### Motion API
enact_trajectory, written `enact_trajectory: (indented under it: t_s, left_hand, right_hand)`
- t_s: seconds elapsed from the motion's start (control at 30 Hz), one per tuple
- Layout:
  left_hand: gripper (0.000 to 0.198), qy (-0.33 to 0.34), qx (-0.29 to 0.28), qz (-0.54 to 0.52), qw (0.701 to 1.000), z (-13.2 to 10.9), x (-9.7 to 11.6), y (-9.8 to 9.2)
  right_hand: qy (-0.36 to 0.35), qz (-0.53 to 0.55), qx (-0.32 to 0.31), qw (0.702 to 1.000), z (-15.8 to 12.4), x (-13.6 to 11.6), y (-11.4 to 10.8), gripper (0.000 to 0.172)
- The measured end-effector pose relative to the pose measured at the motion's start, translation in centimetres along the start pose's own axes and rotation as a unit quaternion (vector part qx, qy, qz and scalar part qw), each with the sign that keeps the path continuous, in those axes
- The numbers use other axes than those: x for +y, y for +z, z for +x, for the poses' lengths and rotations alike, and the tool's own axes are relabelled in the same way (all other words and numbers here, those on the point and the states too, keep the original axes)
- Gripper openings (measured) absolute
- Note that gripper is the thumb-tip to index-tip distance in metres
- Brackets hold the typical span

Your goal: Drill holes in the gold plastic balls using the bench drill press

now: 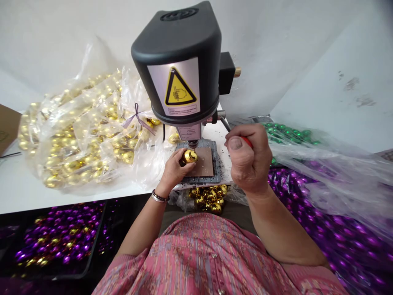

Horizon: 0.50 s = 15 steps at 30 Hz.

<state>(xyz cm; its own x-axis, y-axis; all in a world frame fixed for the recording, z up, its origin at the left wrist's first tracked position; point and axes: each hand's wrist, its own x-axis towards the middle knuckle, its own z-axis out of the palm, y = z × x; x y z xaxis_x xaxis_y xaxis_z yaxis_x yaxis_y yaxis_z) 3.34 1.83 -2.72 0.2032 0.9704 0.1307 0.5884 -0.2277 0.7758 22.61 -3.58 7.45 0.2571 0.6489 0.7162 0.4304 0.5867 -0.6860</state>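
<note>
My left hand (176,170) pinches a shiny gold ball (190,156) between thumb and fingers. The ball sits on a brown board (205,163), just below the chuck (193,143) of a black bench drill press (179,45). Whether the drill bit touches the ball is hidden. My right hand (250,155) is closed round the red-knobbed feed lever (246,141) at the right side of the machine. Dark shavings lie scattered over the grey metal base (216,166) around the board.
Clear plastic bags of gold balls (92,135) cover the table's left. Loose gold balls (210,198) lie in plastic at my lap. Bagged purple balls (331,233) and green balls (288,133) are on the right. A black crate (89,262) with purple and gold balls stands lower left.
</note>
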Motion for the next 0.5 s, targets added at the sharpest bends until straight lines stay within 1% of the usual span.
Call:
enact_trajectory:
  t_s: [0.1, 0.23, 0.33, 0.43, 0.5]
  left_hand:
    - [0.051, 0.011, -0.007, 0.009, 1.0, 0.08, 0.09, 0.33]
    - [0.05, 0.023, 0.002, 0.021, 1.0, 0.27, 0.06, 0.79]
    - [0.051, 0.033, -0.009, 0.021, 0.999, 0.2, 0.08, 0.82]
    - [0.044, 0.062, -0.025, 0.004, 0.998, -0.04, 0.46, 0.81]
    - [0.041, 0.07, -0.033, -0.004, 0.997, -0.2, 0.84, 0.92]
  right_hand:
    - [0.002, 0.001, -0.003, 1.0, -0.05, 0.04, -0.03, 0.022]
    - [0.0, -0.01, -0.008, 1.0, -0.02, 0.16, -0.04, 0.027]
    - [-0.012, 0.003, -0.007, 1.0, 0.05, 0.22, -0.05, 0.025]
    - [-0.012, 0.008, -0.007, 1.0, 0.07, 0.21, -0.05, 0.024]
    - [-0.006, 0.005, -0.006, 1.0, 0.05, 0.18, -0.06, 0.025]
